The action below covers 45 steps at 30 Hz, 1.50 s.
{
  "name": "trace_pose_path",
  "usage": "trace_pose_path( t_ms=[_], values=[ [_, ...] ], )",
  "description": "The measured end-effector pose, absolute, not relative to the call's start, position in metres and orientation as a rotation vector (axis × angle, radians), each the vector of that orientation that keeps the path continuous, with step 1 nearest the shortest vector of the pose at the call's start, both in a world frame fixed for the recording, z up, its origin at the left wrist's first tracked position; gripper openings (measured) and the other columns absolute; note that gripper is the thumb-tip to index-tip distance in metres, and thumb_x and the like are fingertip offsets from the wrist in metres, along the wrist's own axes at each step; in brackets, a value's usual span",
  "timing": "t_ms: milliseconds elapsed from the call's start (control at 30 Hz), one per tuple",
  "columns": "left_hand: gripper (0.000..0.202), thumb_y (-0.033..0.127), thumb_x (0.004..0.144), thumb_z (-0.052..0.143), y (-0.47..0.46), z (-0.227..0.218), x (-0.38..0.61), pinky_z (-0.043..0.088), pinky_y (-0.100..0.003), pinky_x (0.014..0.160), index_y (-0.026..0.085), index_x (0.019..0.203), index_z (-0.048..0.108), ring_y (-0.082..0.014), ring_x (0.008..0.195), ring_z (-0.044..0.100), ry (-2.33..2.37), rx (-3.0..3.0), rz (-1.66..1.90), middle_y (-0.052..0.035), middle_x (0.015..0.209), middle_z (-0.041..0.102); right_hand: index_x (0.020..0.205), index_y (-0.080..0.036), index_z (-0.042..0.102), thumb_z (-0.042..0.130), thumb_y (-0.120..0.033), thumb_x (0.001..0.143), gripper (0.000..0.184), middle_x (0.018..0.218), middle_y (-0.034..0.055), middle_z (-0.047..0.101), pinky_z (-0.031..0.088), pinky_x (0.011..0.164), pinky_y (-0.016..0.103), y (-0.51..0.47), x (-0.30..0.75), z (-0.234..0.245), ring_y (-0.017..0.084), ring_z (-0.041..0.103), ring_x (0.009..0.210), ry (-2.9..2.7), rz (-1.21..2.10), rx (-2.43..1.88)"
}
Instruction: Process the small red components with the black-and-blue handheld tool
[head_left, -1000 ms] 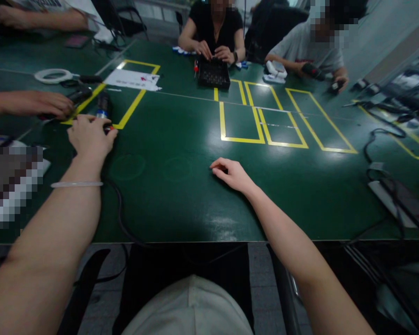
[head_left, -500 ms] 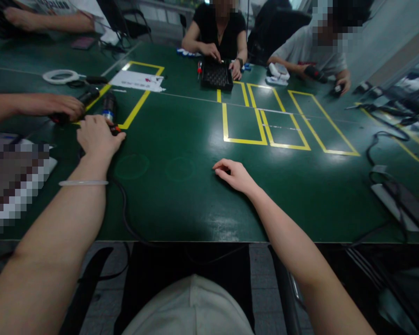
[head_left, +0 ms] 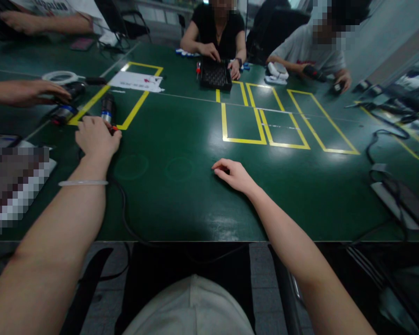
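Note:
My left hand (head_left: 96, 137) rests at the left of the green table (head_left: 181, 195), fingers curled over the near end of a dark cylindrical tool (head_left: 107, 108) with a blue band and a red tip. A black cable (head_left: 123, 209) runs from under that hand to the table's near edge. My right hand (head_left: 232, 174) lies on the bare table near the middle, fingers loosely curled under, with nothing visible in them. A thin bracelet circles my left wrist.
Another person's hand (head_left: 28, 92) at the far left hovers over a second dark tool (head_left: 63, 114) and a white ring (head_left: 57, 77). Yellow tape rectangles (head_left: 242, 123) mark the table. Across it, a person works at a black tray (head_left: 214, 74); another sits at the right. Cables (head_left: 384, 153) lie right.
The neighbour's hand at the far left has lifted back off its tool, which now lies uncovered. My left hand shifted slightly. My right hand has stayed put.

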<state>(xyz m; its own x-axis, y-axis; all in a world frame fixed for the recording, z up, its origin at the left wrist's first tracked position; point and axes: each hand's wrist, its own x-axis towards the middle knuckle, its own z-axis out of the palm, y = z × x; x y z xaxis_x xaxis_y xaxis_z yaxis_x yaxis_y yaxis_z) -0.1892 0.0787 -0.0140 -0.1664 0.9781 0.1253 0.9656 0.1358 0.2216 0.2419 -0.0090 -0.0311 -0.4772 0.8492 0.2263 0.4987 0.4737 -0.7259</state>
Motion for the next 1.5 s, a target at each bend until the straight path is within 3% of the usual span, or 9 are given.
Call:
trace_pose_path(
  t_ms=[67,133,500,633,767,900,1133,1333,1500],
  values=[
    [0.064,0.042,0.100,0.041,0.076,-0.012,-0.185,0.030,-0.052,0.101,-0.006,0.142,0.035,-0.0372,0.130,0.031,2.558,1.894,0.460,-0.0259,0.147,0.035,0.099,-0.017,0.069,0.057,-0.025,0.092,0.015,0.094,0.0058,0.073,0.049,0.079,0.031,-0.009,0.242,-0.030,0.018,0.065,0.082,-2.148,0.789,-1.112],
    [0.061,0.042,0.100,0.042,0.074,-0.009,-0.180,0.033,-0.049,0.098,-0.005,0.140,0.042,-0.0352,0.125,0.038,2.605,1.871,0.495,-0.0250,0.144,0.041,0.099,-0.017,0.069,0.057,-0.025,0.092,0.015,0.093,0.0060,0.073,0.049,0.080,0.031,-0.009,0.242,-0.030,0.018,0.065,0.082,-2.147,0.791,-1.112],
    [0.061,0.049,0.100,0.037,0.069,-0.007,-0.185,0.030,-0.040,0.097,0.004,0.138,0.054,-0.0283,0.119,0.041,2.543,1.905,0.505,-0.0135,0.140,0.046,0.099,-0.018,0.068,0.057,-0.025,0.093,0.014,0.095,0.0056,0.073,0.049,0.080,0.031,-0.010,0.242,-0.029,0.018,0.065,0.083,-2.159,0.785,-1.112],
    [0.058,0.050,0.097,0.042,0.067,-0.001,-0.172,0.031,-0.037,0.098,0.009,0.132,0.062,-0.0267,0.113,0.045,2.499,2.029,0.508,-0.0109,0.132,0.054,0.098,-0.019,0.068,0.058,-0.024,0.093,0.013,0.094,0.0047,0.072,0.049,0.081,0.031,-0.010,0.242,-0.029,0.017,0.065,0.084,-2.161,0.786,-1.117],
    [0.051,0.046,0.096,0.048,0.062,0.007,-0.139,0.036,-0.039,0.097,0.009,0.126,0.066,-0.0271,0.108,0.054,2.272,2.241,0.511,-0.0134,0.123,0.063,0.098,-0.019,0.068,0.058,-0.024,0.092,0.013,0.093,0.0047,0.072,0.048,0.081,0.031,-0.011,0.241,-0.028,0.017,0.064,0.083,-2.159,0.798,-1.113],
    [0.044,0.046,0.095,0.053,0.044,0.011,-0.089,0.045,-0.034,0.088,0.014,0.121,0.068,-0.0243,0.098,0.063,1.720,2.275,0.551,-0.0100,0.111,0.071,0.098,-0.019,0.068,0.057,-0.023,0.092,0.013,0.091,0.0049,0.071,0.048,0.079,0.031,-0.010,0.241,-0.028,0.017,0.063,0.082,-2.160,0.806,-1.106],
    [0.048,0.044,0.092,0.061,0.006,0.006,-0.014,0.051,-0.031,0.086,0.019,0.133,0.054,-0.0210,0.095,0.069,1.041,2.126,0.425,-0.0066,0.104,0.072,0.100,-0.019,0.065,0.057,-0.025,0.092,0.013,0.087,0.0029,0.069,0.048,0.079,0.030,-0.012,0.238,-0.030,0.016,0.062,0.079,-2.155,0.853,-1.057],
    [0.064,0.039,0.092,0.061,-0.003,0.001,-0.005,0.049,-0.030,0.081,0.021,0.150,0.038,-0.0208,0.093,0.068,0.882,2.063,0.336,-0.0067,0.102,0.070,0.115,-0.020,0.058,0.059,-0.022,0.090,0.026,0.082,-0.0018,0.064,0.049,0.076,0.027,-0.018,0.230,-0.030,0.013,0.060,0.073,-2.140,1.041,-0.914],
    [0.073,0.037,0.093,0.059,-0.005,0.000,-0.004,0.047,-0.030,0.080,0.023,0.158,0.029,-0.0202,0.089,0.066,0.849,2.129,0.316,-0.0052,0.097,0.067,0.104,-0.020,0.061,0.059,-0.021,0.090,0.014,0.083,-0.0010,0.063,0.049,0.074,0.027,-0.018,0.226,-0.030,0.013,0.059,0.073,-2.159,1.062,-0.871]
  ],
)
